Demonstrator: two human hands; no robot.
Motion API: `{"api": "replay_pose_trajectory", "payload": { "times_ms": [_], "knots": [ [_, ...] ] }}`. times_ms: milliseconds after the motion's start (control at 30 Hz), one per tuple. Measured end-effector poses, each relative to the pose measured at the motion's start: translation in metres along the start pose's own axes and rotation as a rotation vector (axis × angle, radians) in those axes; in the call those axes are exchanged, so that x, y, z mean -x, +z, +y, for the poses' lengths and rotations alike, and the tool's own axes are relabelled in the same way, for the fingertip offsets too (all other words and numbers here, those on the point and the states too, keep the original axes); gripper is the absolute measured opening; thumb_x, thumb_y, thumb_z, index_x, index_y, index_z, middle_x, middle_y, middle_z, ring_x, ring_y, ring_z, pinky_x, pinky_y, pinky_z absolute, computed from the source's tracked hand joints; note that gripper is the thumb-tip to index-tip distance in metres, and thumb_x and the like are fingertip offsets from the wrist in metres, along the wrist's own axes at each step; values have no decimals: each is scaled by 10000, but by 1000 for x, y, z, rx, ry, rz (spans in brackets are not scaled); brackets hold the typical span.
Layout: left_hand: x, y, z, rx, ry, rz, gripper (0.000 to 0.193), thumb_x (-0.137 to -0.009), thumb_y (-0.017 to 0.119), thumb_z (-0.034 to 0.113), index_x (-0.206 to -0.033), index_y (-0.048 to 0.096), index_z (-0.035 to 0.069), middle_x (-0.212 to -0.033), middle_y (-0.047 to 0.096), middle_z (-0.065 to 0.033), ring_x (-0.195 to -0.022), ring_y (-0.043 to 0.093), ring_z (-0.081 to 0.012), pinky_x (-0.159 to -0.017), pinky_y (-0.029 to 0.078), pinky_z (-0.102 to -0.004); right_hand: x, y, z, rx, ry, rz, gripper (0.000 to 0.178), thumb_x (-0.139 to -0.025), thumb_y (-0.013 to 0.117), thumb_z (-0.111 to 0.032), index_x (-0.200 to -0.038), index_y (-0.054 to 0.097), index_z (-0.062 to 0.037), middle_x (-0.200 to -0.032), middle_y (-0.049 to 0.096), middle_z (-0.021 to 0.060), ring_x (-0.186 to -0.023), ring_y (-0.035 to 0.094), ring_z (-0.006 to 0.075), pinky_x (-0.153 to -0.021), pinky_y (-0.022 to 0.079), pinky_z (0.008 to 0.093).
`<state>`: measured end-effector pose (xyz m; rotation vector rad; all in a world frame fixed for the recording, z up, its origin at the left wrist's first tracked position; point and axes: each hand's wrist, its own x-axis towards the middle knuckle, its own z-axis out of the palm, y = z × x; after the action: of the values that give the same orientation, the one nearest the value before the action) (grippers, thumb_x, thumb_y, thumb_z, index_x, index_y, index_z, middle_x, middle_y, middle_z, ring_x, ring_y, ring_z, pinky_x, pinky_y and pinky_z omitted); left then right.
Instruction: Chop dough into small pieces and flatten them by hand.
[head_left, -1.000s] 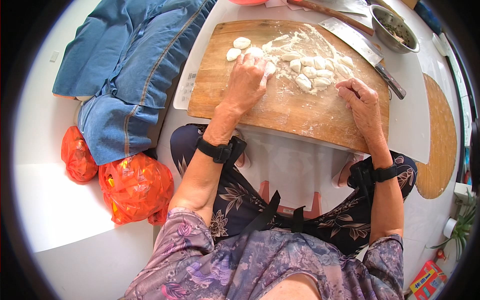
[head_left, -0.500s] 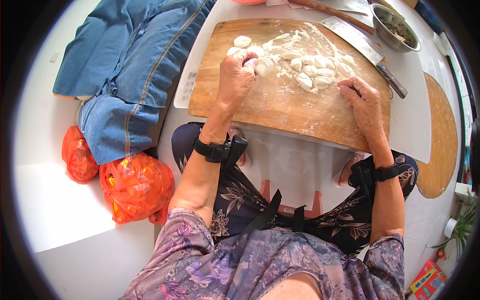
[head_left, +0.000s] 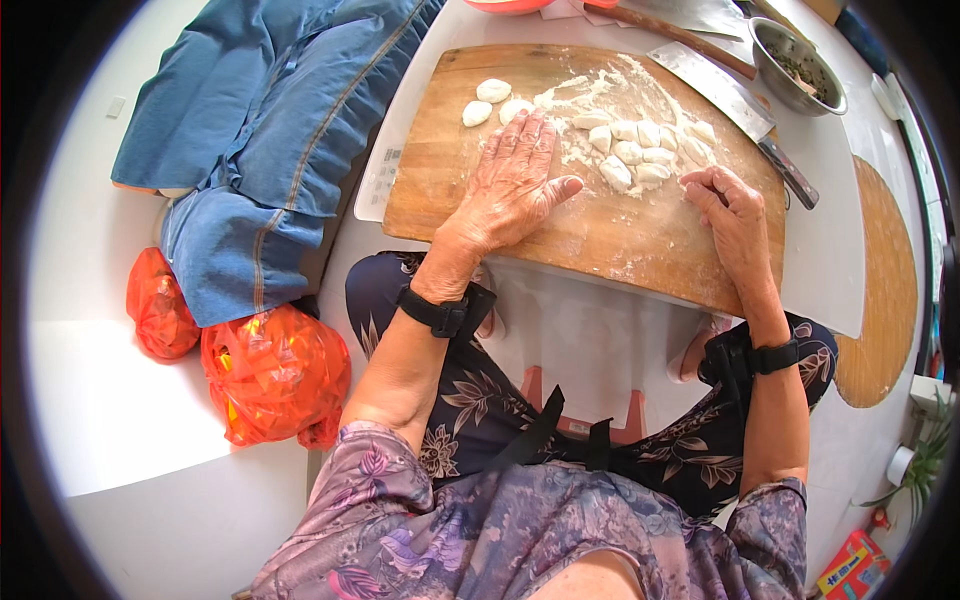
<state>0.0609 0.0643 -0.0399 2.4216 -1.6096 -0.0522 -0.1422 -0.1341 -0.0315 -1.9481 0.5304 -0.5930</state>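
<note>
My left hand (head_left: 513, 180) lies palm down, fingers stretched out, on the left half of a floured wooden board (head_left: 430, 190). Whatever is under the palm is hidden. Just beyond its fingertips sit rounded dough pieces (head_left: 493, 91), one partly covered by the fingers. To the right of this hand, a cluster of small cut dough pieces (head_left: 628, 152) rests in loose flour (head_left: 600, 88). Near the board's right edge, my right hand (head_left: 728, 200) is curled into a loose fist, with nothing showing in it. It is closest to the cluster's right end.
A cleaver (head_left: 715, 92) lies across the board's far right corner, its handle overhanging the edge. Behind it are a rolling pin (head_left: 680, 38) and a metal bowl (head_left: 795, 65) of chopped filling. Blue denim cloth (head_left: 270, 150) and red plastic bags (head_left: 275, 375) are at left.
My left hand has gone from a pinch by the dough pieces to lying flat, palm down, over the spot where a piece lay. My right hand has stayed curled in about the same place.
</note>
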Motion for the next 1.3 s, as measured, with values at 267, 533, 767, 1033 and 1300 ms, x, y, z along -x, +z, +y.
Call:
{"api": "replay_pose_trajectory", "payload": {
  "times_ms": [267, 533, 767, 1033, 1300],
  "knots": [
    [3, 2, -3, -46, 43, 44, 774, -962, 382, 556, -1477, 256, -9, -1551, 206, -211, -1455, 140, -343, -1176, 116, -468, 0, 1, 1, -21, 9, 7, 120, -870, 633, -94, -922, 685, 1, -688, 562, -11, -595, 469, 63, -555, 405, 221],
    [-20, -1, -38, -27, -77, 58, 816, -969, 315, 599, -1468, 252, -43, -1540, 198, -252, -1445, 156, -367, -1178, 111, -458, 1, -2, -3, -4, -15, -6, 123, -876, 630, -100, -912, 681, 5, -672, 550, -7, -589, 463, 54, -537, 396, 223],
    [-14, -8, -28, 83, -78, 119, 769, -981, 318, 575, -1440, 323, -42, -1510, 276, -259, -1430, 211, -359, -1170, 133, -461, 1, 0, 1, -19, -23, 5, 132, -884, 628, -111, -917, 677, 7, -665, 548, -7, -601, 466, 54, -541, 400, 225],
    [-38, -5, -1, 50, 205, 322, 419, -906, 542, 124, -1287, 520, -49, -1364, 499, -230, -1319, 424, -341, -1095, 332, -399, 0, 0, 5, 14, -12, -2, 137, -886, 629, -130, -923, 677, -8, -637, 528, -12, -570, 448, 52, -530, 391, 235],
    [-59, -9, 20, 5, 221, 181, 374, -836, 508, -12, -1196, 608, -13, -1155, 614, -237, -1142, 536, -366, -991, 421, -424, 0, 1, 2, 3, -21, -15, 142, -891, 629, -128, -924, 679, 0, -678, 549, -13, -590, 457, 49, -539, 397, 219]
  ]
}}
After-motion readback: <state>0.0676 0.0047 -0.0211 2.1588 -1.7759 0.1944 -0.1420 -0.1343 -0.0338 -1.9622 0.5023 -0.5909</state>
